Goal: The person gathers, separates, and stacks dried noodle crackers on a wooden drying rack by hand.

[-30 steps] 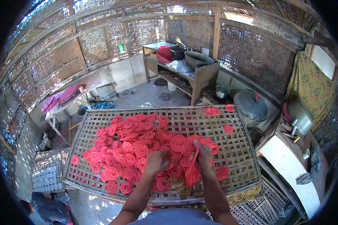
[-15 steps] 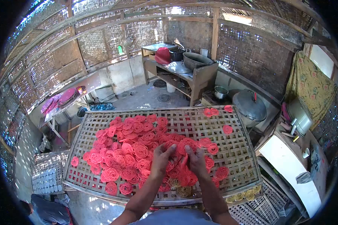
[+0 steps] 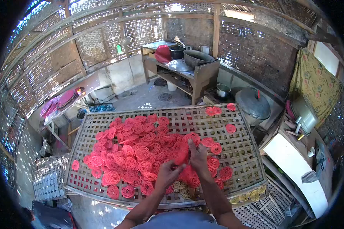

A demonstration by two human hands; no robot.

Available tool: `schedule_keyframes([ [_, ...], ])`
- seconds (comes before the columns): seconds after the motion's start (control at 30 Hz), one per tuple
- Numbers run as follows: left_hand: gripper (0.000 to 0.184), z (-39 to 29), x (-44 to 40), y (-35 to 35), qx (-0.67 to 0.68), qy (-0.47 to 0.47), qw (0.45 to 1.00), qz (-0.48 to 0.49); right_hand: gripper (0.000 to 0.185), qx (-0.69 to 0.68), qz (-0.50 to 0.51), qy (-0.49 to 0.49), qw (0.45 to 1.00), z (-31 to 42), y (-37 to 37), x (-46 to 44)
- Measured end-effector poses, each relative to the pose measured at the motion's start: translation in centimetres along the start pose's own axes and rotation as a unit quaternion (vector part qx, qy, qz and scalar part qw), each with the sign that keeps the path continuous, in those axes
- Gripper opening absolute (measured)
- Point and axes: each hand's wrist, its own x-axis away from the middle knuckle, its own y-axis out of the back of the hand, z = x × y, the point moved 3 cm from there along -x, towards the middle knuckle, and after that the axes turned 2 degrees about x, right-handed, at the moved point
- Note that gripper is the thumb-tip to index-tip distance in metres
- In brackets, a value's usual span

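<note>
Many thin, round red coiled crackers (image 3: 130, 164) lie heaped on a woven bamboo tray (image 3: 225, 187), made of strands wound like lace. My left hand (image 3: 168, 174) is closed at the heap's right side, its thumb and fingers pinching the lower edge of a blurred red cracker (image 3: 181, 155). Close by on the right, my right hand (image 3: 198, 157) is closed on a red coiled cracker (image 3: 191, 138), its thumb on top. More red shows below the two hands, partly hidden by them. Several yellowish coils (image 3: 185, 193) sit at the tray's near edge.
Behind the tray stands a wooden bench (image 3: 202, 76) bearing a large dark basin (image 3: 198, 58). A big lidded pot (image 3: 252, 105) is at the right, near a white-sided cabinet (image 3: 300, 164). Another person's dark clothing (image 3: 51, 214) shows at lower left.
My left hand has moved down and slightly right, away from the upper crackers, with a red cracker tilting between the hands. My right hand has shifted slightly up. The view has shifted a little.
</note>
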Motion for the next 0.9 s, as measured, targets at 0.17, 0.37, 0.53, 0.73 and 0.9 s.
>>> schedule_keyframes([
  [0.17,0.025,1.4,-0.3,0.6,0.23,0.017,0.972,-0.035,0.053,0.014,0.004,-0.018,1.0,5.1,0.4,0.8],
  [0.37,0.018,-0.3,-1.5,2.9,0.184,0.063,0.981,-0.02,0.053,0.344,-0.056,0.125,0.929,4.3,1.6,-0.6],
  [0.53,0.024,-1.5,-1.8,2.4,0.165,0.021,0.986,0.022,0.037,0.165,0.038,0.144,0.975,6.7,0.3,0.7],
  [0.73,0.026,-1.8,-1.2,1.9,-0.012,-0.078,0.997,0.019,0.039,0.068,0.096,0.018,0.993,4.4,-0.4,1.3],
  [0.9,0.026,-3.0,-0.9,2.1,-0.012,-0.095,0.995,0.004,0.026,0.047,-0.004,-0.055,0.997,4.5,-0.2,1.3],
])
